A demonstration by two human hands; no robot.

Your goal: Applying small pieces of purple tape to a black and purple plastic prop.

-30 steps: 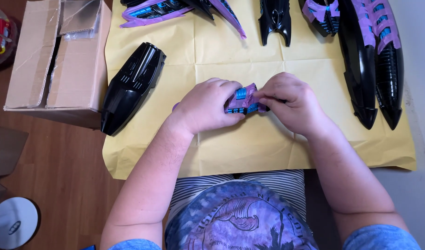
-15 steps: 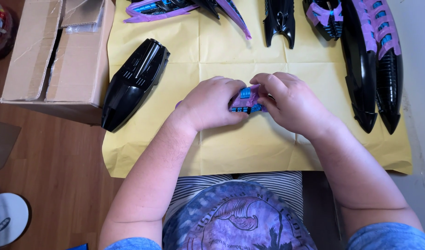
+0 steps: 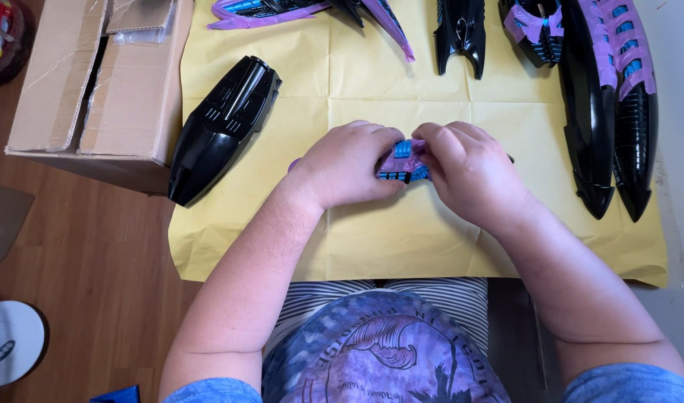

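Both hands meet over the middle of a yellow paper sheet point(image 3: 402, 239). Between them is a small blue and purple part point(image 3: 402, 160) with black ribs, mostly hidden by fingers. My left hand point(image 3: 346, 164) grips its left side. My right hand point(image 3: 472, 175) closes over its right side, thumb on top.
A glossy black pod-shaped shell point(image 3: 223, 127) lies at the sheet's left edge. Two long black fins with purple and blue tape point(image 3: 614, 112) lie at the right. More black and purple pieces point(image 3: 461, 33) line the far edge. An open cardboard box point(image 3: 96, 82) stands left.
Both hands have kept their hold on the small part between them. The view has shifted slightly; the shell, the fins and the box lie as before.
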